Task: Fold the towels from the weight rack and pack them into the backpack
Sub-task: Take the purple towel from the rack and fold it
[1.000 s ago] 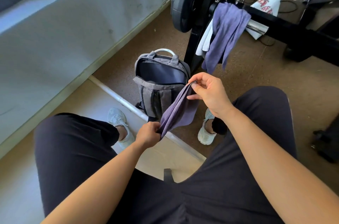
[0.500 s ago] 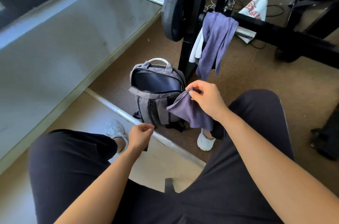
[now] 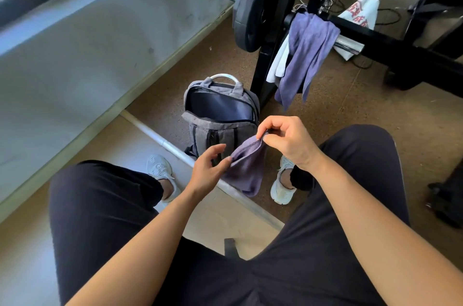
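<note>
A small folded purple towel (image 3: 246, 170) hangs in front of my knees. My right hand (image 3: 285, 140) pinches its upper edge. My left hand (image 3: 209, 167) touches its left edge with thumb and fingertips, the other fingers spread. Just beyond it the grey backpack (image 3: 220, 127) stands upright on the floor with its main compartment unzipped and dark inside. On the weight rack (image 3: 265, 72) behind it, a larger purple towel (image 3: 305, 55) drapes over the chrome bar, with a white towel (image 3: 278, 65) partly hidden under it.
A black weight plate (image 3: 250, 12) sits on the bar end at the left of the rack. A white printed cloth (image 3: 358, 14) and cables lie on the brown floor behind. A metal strip (image 3: 175, 152) crosses the floor by my white shoes. A grey wall runs along the left.
My left hand let go of the towel's lower end, then came back up to its left edge. The towel went from stretched between both hands to hanging folded from my right hand.
</note>
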Demonstrator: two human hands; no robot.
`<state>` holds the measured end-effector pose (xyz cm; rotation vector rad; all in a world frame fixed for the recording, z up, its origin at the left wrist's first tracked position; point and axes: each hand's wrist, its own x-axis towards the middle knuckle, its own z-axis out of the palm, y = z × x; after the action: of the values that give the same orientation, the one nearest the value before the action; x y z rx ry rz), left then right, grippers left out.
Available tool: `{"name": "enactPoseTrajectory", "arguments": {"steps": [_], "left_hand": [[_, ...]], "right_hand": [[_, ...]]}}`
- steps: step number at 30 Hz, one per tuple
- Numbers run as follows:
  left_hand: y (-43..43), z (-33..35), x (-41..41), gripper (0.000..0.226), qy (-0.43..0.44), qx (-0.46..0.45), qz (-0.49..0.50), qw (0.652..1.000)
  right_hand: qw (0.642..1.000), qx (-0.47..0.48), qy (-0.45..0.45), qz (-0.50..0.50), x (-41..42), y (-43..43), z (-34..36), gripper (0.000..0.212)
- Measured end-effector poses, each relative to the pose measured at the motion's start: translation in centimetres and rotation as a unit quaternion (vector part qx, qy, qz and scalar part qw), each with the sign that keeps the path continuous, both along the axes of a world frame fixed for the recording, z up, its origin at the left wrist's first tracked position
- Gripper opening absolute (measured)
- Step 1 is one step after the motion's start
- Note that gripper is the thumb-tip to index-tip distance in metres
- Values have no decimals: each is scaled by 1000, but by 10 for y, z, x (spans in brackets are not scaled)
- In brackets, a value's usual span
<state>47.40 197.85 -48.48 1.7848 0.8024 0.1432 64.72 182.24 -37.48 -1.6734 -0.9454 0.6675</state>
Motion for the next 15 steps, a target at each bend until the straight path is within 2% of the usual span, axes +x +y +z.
{"name": "enactPoseTrajectory", "arguments": {"steps": [3,6,9,12,13,15], "left_hand": [[-5,-1,-1,35,6,-24,-86,996],[-12,-2,-1,24,14,5,-135,991],[-15,-6,1,18,32,14,-151,988],[-16,-11,0,8,90,53,-133,986],[-15,-11,-3,9,114,65,-129,983],[-10,-13,-10,26,158,73,-119,977]], "right_hand": [[1000,9,12,3,-4,2,1,24],[999,23,27,-16,-7,6,2,24],[998,40,47,-32,-10,8,1,26],[993,66,70,-67,-10,8,2,23],[989,77,83,-92,-8,8,2,21],[980,85,95,-150,-1,7,0,22]]}}
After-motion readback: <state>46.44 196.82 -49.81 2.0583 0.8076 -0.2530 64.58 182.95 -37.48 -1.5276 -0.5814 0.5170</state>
